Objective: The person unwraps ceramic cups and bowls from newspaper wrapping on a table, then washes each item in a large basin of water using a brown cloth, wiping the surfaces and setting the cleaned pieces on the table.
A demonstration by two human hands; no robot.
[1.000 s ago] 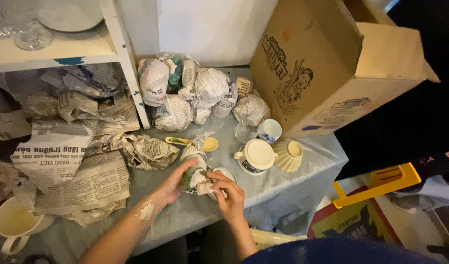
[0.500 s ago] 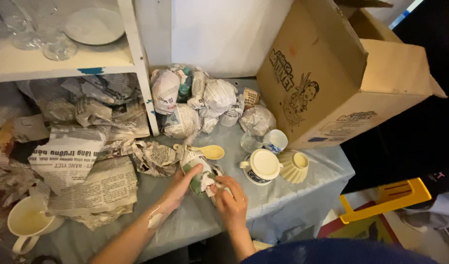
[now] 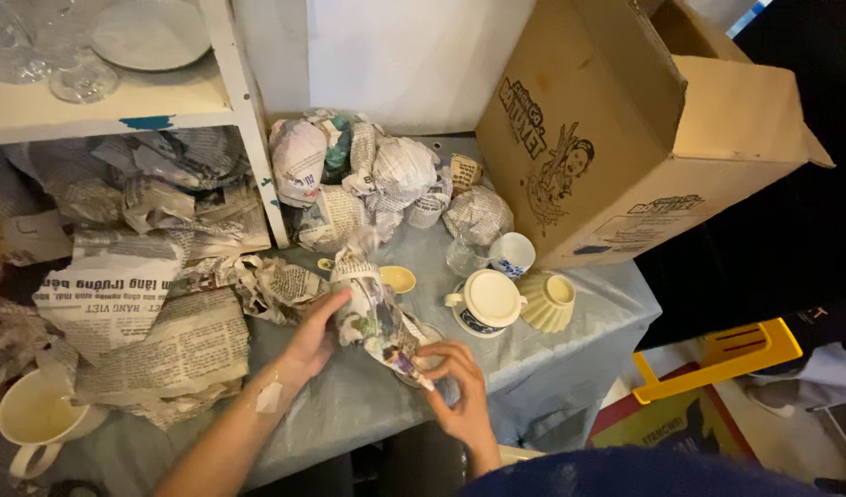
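My left hand (image 3: 311, 342) grips a newspaper-wrapped bundle (image 3: 371, 306) just above the grey table cover (image 3: 349, 414). My right hand (image 3: 458, 391) pinches the loose paper at the bundle's lower end. What is inside the wrapping is hidden. A small yellow dish (image 3: 398, 278) lies just behind the bundle. To the right stand a lidded white pot with handles (image 3: 486, 301), a cream ribbed cup (image 3: 547, 301) on its side and a white cup with blue marks (image 3: 511, 254).
Several wrapped bundles (image 3: 377, 179) are piled at the back. Crumpled newspaper sheets (image 3: 147, 304) cover the left side. A tilted cardboard box (image 3: 625, 129) fills the right. A white shelf (image 3: 101, 92) holds glasses and a plate. A white jug (image 3: 38, 419) stands at the front left.
The bundle has been lifted and turned upright between my hands. My right hand has pulled the paper toward me. The view has shifted slightly.
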